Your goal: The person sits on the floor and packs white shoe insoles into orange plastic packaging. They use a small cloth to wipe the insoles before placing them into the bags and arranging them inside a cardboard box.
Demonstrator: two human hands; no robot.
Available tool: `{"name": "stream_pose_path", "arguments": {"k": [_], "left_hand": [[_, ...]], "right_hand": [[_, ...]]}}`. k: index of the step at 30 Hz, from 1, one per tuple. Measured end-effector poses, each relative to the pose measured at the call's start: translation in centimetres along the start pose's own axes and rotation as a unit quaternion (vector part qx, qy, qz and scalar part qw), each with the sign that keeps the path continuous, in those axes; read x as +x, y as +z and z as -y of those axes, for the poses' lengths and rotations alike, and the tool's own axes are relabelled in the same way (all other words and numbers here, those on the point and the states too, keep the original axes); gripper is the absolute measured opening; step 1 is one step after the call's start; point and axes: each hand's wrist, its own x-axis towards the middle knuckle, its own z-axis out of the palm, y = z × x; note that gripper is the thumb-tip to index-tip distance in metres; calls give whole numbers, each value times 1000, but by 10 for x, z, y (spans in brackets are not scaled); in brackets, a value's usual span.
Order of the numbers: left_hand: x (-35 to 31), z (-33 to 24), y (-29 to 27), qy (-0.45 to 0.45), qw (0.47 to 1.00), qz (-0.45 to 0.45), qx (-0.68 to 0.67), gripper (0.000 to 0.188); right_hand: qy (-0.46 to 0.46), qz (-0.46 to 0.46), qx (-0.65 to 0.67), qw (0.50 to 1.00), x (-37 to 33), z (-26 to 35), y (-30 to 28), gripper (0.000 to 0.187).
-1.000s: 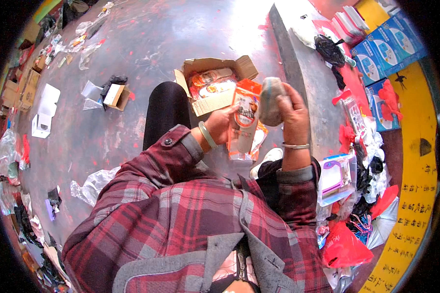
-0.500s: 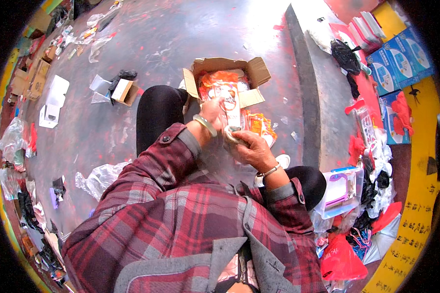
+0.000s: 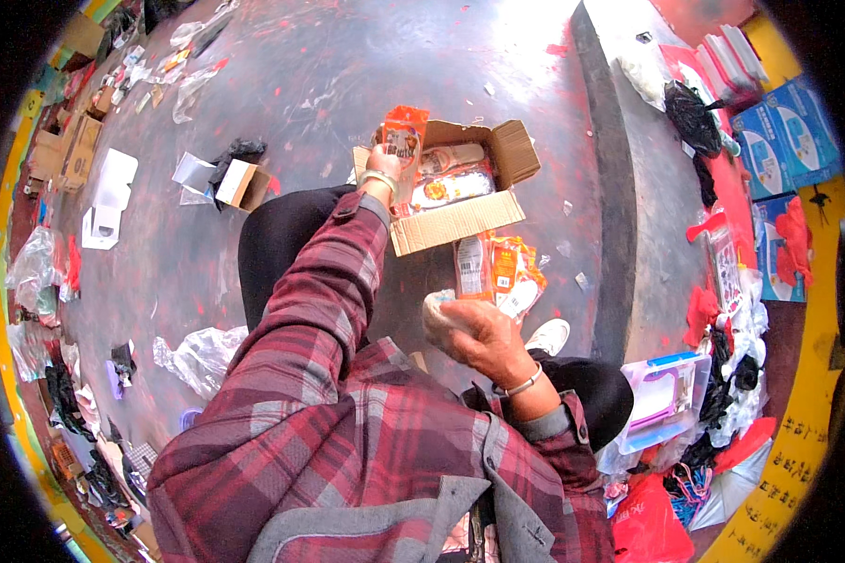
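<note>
At the left edge of the open carton [image 3: 457,223], the left hand [image 3: 384,162] had fingers clamped on an orange packet [image 3: 405,131], seemingly positioning it; the right hand [image 3: 486,340] clasped a pale wad [image 3: 437,314] (kind unclear). Next apparently called for clearing the flaps [image 3: 516,153].

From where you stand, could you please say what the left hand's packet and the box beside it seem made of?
The packet is probably slightly glossy plastic film, by its thin printed orange top; the box looks like matte cardboard: brown, with stiff flaps.

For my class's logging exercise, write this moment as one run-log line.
left hand: holds orange packet at open carton; right hand: grips pale object; beside carton: loose packets
</note>
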Motion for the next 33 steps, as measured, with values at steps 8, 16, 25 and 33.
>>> {"name": "stream_pose_path", "arguments": {"k": [8,16,25,33], "left_hand": [[7,53,20,-135,983,56,108,30],[-54,-21,28,135,952,-125,245,44],[-78,-13,24,203,851,172,453,38],[-50,16,39,127,846,232,463,39]], "right_hand": [[17,12,23,1000,8,-9,-2,31],[28,-2,11,1000,8,-14,-3,30],[65,9,16,998,2,-14,-6,30],[96,14,44,994,-12,-30,-12,34]]}}
